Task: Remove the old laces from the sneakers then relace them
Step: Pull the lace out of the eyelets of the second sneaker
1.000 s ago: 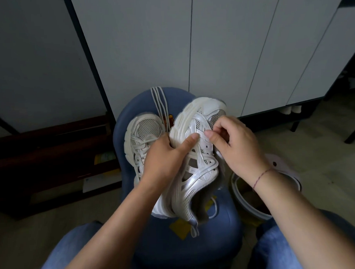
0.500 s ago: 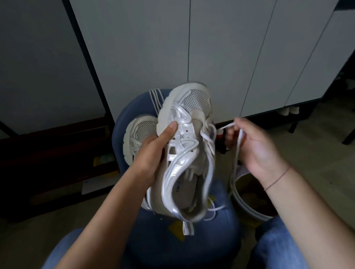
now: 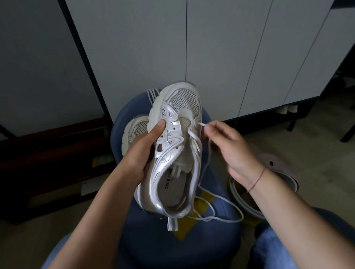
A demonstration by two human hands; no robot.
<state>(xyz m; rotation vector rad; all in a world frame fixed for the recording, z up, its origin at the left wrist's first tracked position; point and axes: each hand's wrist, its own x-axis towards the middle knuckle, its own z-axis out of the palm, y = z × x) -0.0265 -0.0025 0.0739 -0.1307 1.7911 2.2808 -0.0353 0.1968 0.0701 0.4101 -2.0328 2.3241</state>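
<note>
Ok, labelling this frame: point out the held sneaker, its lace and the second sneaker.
held sneaker [image 3: 173, 152]: head view, silver side panel.
lace [image 3: 198, 124]: head view, stretch leaving the eyelet.
second sneaker [image 3: 141, 126]: head view, mesh toe.

A round blue stool [image 3: 216, 243] carries the things. At its far left side lies a white sneaker [image 3: 135, 129], a bundle of white laces [image 3: 152, 95] hangs over the far edge, and on the seat there is a yellow patch [image 3: 202, 201] with a loose loop of lace [image 3: 221, 197] lying across it. Just right of the stool, a round white container [image 3: 238, 200] stands on the floor [image 3: 324, 149].
</note>
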